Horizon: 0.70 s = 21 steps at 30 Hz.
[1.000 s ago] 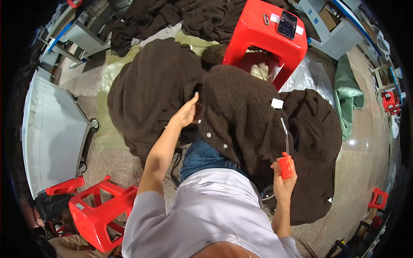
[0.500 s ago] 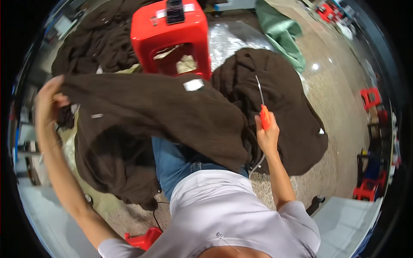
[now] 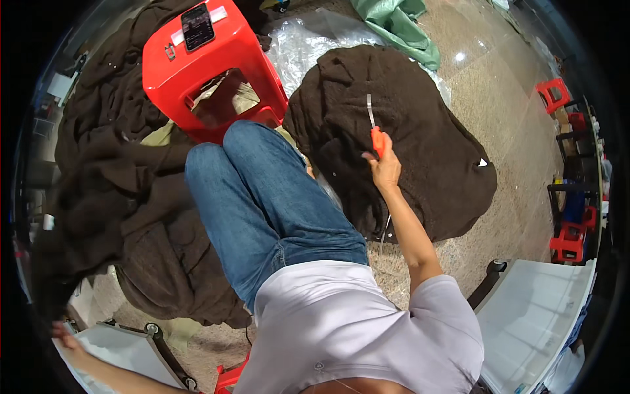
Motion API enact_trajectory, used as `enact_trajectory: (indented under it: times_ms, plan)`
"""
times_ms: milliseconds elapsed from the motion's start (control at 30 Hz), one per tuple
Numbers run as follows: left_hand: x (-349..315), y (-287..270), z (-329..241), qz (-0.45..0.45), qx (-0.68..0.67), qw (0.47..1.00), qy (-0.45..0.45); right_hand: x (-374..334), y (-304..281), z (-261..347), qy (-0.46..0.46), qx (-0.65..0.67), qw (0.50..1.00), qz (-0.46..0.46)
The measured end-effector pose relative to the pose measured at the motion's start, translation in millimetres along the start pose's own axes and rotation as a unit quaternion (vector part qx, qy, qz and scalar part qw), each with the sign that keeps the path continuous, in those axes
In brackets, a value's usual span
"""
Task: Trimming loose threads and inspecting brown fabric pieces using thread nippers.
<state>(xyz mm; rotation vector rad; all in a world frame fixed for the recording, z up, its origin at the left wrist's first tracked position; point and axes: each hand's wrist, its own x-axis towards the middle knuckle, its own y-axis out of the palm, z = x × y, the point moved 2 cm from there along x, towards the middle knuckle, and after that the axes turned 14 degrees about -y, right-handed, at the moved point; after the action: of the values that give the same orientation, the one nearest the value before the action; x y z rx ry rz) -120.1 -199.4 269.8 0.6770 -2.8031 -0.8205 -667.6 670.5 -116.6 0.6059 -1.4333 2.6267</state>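
My right hand (image 3: 386,167) is closed around the orange handle of a tool (image 3: 377,141) with a long thin metal tip. The tip points away from me, over a pile of dark brown fabric (image 3: 433,157) on the right. A pale cord shows below that hand. Low at the far left, my left hand (image 3: 71,341) is blurred, beside the end of a dark brown cloth (image 3: 85,217) with a small white tag. That cloth stretches over the left pile; whether my fingers hold it cannot be made out.
A red plastic stool (image 3: 164,72) stands ahead, carrying a phone (image 3: 197,27). Behind it lie clear plastic sheeting (image 3: 302,43) and green fabric (image 3: 407,29). More brown fabric (image 3: 98,98) is heaped at the far left. White wheeled panels (image 3: 531,315) flank me.
The brown cloth has swung off my lap to the left, and my left hand has dropped toward me. The view has shifted; my right hand keeps the orange-handled tool.
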Motion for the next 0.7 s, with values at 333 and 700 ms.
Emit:
enact_trajectory:
  times_ms: [333,700]
  plan:
    - [-69,72,434,-0.599,0.066,0.779,-0.175,-24,55,-45,0.023,-0.054,0.991,0.116]
    - [63,398,491,-0.124,0.375,0.915,-0.082,13,-112,94,0.251,0.376,0.892,0.002]
